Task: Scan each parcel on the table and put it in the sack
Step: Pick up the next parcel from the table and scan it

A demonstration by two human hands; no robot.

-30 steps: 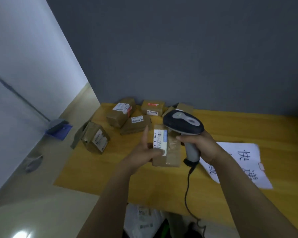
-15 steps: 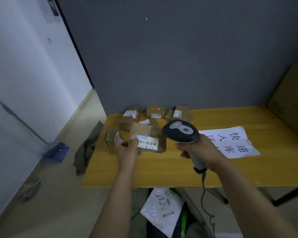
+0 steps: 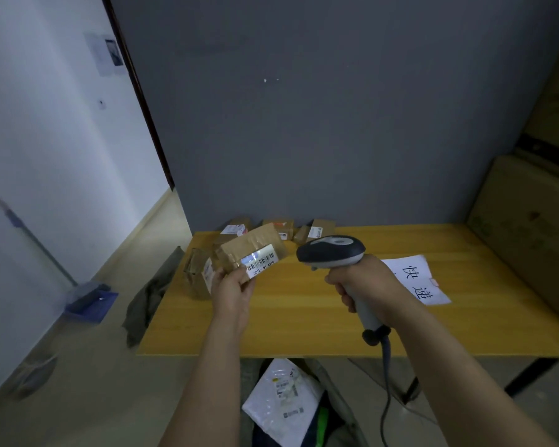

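Note:
My left hand (image 3: 231,290) grips a small brown parcel (image 3: 250,248) above the table's left part, its white barcode label tilted toward the scanner. My right hand (image 3: 363,285) holds a grey barcode scanner (image 3: 331,251) by its handle, head aimed left at the label, a short gap between them. Another parcel (image 3: 198,275) stands at the table's left edge, and several more (image 3: 315,232) lie against the back wall. Below the table's front edge the sack (image 3: 323,414) lies open, holding a white mailer bag (image 3: 283,403).
The yellow wooden table (image 3: 304,317) carries a white paper sign (image 3: 415,283) with printed characters at right. A large cardboard box (image 3: 530,227) stands at the far right. A dark cloth (image 3: 147,298) hangs by the table's left edge. A dustpan and broom (image 3: 88,300) lean at the left wall.
My left hand has lifted the parcel and turned its label from upright to lying across, facing the scanner. The scanner moved right and away from the parcel. My view has pulled back.

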